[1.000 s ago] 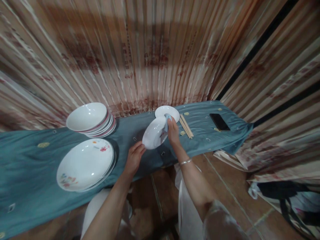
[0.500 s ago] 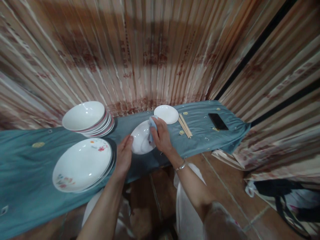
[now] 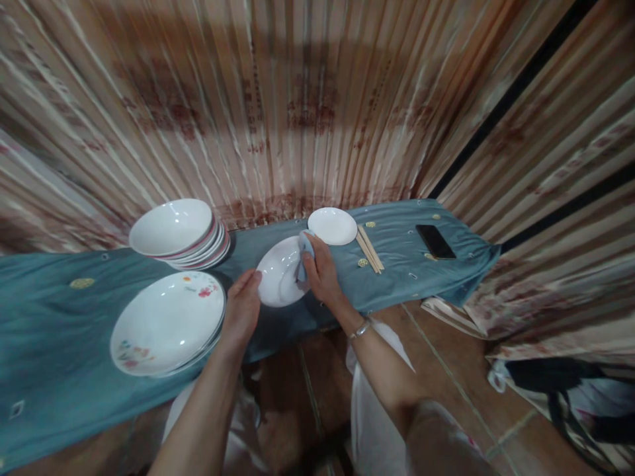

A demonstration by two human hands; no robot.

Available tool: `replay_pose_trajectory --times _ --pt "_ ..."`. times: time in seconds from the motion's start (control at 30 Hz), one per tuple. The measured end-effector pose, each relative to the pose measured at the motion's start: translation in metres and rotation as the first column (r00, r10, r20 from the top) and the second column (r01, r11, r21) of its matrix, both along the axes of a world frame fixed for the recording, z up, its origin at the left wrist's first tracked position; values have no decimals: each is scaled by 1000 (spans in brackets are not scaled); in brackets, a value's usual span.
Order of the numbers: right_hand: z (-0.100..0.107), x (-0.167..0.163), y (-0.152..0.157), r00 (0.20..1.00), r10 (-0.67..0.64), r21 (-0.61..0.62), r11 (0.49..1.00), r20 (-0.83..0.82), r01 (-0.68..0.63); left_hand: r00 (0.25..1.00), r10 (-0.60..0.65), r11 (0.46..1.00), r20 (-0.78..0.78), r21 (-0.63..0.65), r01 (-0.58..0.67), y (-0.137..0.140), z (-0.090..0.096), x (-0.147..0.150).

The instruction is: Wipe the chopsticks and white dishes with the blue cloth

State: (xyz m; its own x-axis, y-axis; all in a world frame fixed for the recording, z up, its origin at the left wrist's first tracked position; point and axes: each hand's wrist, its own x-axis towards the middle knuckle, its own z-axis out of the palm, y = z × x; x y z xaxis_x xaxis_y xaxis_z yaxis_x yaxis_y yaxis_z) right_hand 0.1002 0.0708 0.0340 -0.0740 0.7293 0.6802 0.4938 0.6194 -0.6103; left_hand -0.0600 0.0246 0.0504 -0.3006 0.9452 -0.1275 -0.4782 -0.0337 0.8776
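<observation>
A white bowl is held tilted above the cloth-covered table. My left hand grips its left rim, thumb on the edge. On the bowl's right side, my right hand is closed round a light blue cloth that presses against the rim. Left of my left hand lie large white plates with flower prints, stacked. Behind them stands a stack of white bowls with reddish rims. A small white plate lies just beyond my right hand.
Wooden chopsticks lie to the right of the small plate. Farther right rests a black phone. The table wears a teal cloth. Pleated curtains hang behind it, and a dark bag sits at lower right.
The view has shifted slightly. Both hands keep their hold on the bowl and the cloth, with only a very small movement of the bowl.
</observation>
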Motion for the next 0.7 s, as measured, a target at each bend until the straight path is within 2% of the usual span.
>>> replay_pose_trajectory --times 0.23,0.43,0.7 --pt "-23 -2 5 978 -39 -179 984 -204 2 999 5 1000 35 4 -5 2 -1 -3" --pt "-29 -9 5 953 -92 -294 956 -290 2 998 -11 1000 60 -8 12 0 1 -6" --pt "-33 -13 3 930 -105 -348 937 -352 -26 993 -14 1000 118 -18 16 1 6 -10"
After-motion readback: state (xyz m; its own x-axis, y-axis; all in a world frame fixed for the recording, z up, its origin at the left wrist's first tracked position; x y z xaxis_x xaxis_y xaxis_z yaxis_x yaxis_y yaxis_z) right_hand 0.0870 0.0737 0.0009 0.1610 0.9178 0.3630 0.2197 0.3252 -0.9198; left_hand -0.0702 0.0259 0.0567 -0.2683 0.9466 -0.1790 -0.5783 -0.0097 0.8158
